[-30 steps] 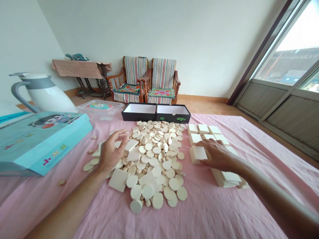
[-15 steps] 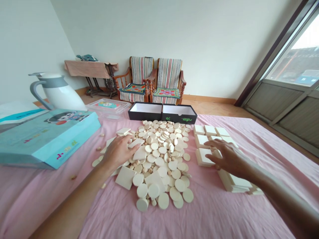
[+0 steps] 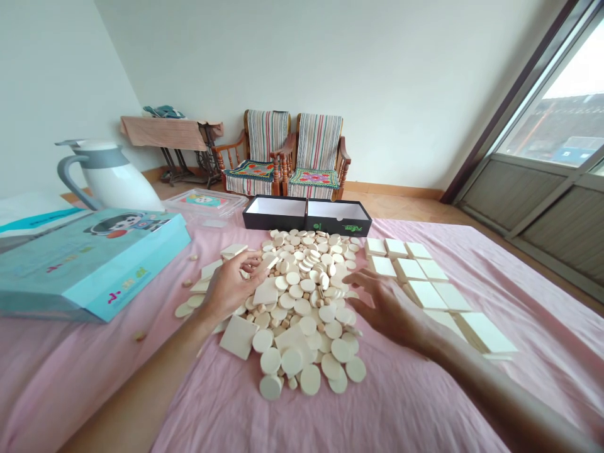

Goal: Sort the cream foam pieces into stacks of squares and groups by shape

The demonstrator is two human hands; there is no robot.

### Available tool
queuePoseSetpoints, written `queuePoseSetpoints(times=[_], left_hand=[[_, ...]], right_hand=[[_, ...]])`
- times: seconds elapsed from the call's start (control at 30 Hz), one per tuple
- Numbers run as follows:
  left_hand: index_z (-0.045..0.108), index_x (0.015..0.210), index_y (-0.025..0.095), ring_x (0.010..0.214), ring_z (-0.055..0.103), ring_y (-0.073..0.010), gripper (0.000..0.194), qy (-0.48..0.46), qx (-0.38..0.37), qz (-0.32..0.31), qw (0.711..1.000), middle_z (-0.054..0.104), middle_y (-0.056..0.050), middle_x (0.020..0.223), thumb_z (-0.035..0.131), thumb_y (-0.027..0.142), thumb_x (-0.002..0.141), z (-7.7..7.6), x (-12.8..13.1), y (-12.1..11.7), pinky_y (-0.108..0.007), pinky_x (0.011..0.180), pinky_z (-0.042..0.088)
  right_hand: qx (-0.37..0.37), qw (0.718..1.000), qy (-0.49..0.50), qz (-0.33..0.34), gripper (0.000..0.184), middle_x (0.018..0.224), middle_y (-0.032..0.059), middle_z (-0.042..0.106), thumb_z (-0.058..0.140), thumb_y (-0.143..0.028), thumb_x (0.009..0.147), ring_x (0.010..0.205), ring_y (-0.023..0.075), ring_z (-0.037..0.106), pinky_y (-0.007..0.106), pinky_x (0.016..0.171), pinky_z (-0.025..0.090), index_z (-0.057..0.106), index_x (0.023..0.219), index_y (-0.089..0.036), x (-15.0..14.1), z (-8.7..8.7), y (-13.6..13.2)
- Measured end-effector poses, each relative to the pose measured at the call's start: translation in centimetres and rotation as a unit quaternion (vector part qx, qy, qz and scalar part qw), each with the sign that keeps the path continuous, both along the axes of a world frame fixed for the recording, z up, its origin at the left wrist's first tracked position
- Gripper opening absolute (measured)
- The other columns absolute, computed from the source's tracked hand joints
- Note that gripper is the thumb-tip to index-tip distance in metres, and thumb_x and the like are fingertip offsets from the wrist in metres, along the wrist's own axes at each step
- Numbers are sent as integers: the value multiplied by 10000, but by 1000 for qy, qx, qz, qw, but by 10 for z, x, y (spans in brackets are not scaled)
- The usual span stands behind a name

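A heap of pale wooden discs (image 3: 302,306) and small wooden pieces spreads across the middle of the table, with square wooden tiles mixed in. At the heap's left side, my left hand (image 3: 233,283) pinches a square wooden tile (image 3: 268,262) between thumb and fingers. My right hand (image 3: 384,306) hovers by the heap's right edge, its fingers apart and nothing in them. Stacked square tiles (image 3: 427,269) stand in rows to the right of that hand. Another loose square tile (image 3: 238,336) lies at the heap's near left.
Behind the heap sits a black open box (image 3: 276,220) with two white-lined compartments. On the left are a light blue box (image 3: 127,277), a white jug (image 3: 120,182) and a clear plastic lid (image 3: 226,204). A pink cloth (image 3: 406,402) covers the table. Two wooden armchairs (image 3: 311,154) stand beyond.
My right hand has moved left, off the tile stacks to the heap's edge. My left hand has lifted a square tile slightly and shifted it to the right.
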State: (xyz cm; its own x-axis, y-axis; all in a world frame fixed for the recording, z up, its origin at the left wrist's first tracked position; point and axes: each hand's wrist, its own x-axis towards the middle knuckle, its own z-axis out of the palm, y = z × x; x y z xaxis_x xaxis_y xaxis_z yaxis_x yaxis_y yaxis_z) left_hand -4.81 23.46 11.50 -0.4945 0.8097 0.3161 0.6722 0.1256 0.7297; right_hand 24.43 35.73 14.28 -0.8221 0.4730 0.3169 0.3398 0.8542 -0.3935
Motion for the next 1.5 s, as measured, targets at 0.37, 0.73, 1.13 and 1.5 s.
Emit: queuePoseSetpoints(times=[0.37, 0.73, 1.13, 1.5], left_hand=[[658, 1086, 222, 893, 624, -184, 306, -496, 71, -233, 833, 675, -61, 1041, 630, 386, 829, 11, 70, -12, -265, 698, 526], [649, 1081, 167, 703, 562, -97, 289, -526, 53, -200, 825, 650, -47, 856, 659, 323, 838, 3, 70, -9, -179, 594, 440], [664, 971, 163, 701, 559, -113, 292, -443, 83, -146, 881, 651, -34, 786, 714, 367, 768, 4, 65, -8, -212, 639, 450], [658, 975, 170, 688, 546, -106, 270, -429, 76, -146, 888, 653, -32, 788, 693, 362, 790, 0, 60, -9, -208, 634, 450]], right_hand=[[51, 988, 145, 31, 680, 1356, 154, 442, 602, -263, 830, 1233, 293, 409, 494, 1021, 399, 267, 1415, -175, -70, 8, -66], [16, 995, 66, -70, 135, 894, 86, 616, 429, -131, 885, 824, 216, 573, 344, 705, 454, 505, 986, -179, -24, 15, -25], [31, 973, -167, -154, 332, 1021, 132, 564, 560, -232, 757, 956, 275, 534, 383, 817, 436, 554, 1085, -178, 34, 20, 92], [78, 965, -223, -115, 441, 1051, 133, 528, 623, -529, 763, 987, 294, 495, 432, 833, 414, 561, 1047, -198, 19, -7, 124]])
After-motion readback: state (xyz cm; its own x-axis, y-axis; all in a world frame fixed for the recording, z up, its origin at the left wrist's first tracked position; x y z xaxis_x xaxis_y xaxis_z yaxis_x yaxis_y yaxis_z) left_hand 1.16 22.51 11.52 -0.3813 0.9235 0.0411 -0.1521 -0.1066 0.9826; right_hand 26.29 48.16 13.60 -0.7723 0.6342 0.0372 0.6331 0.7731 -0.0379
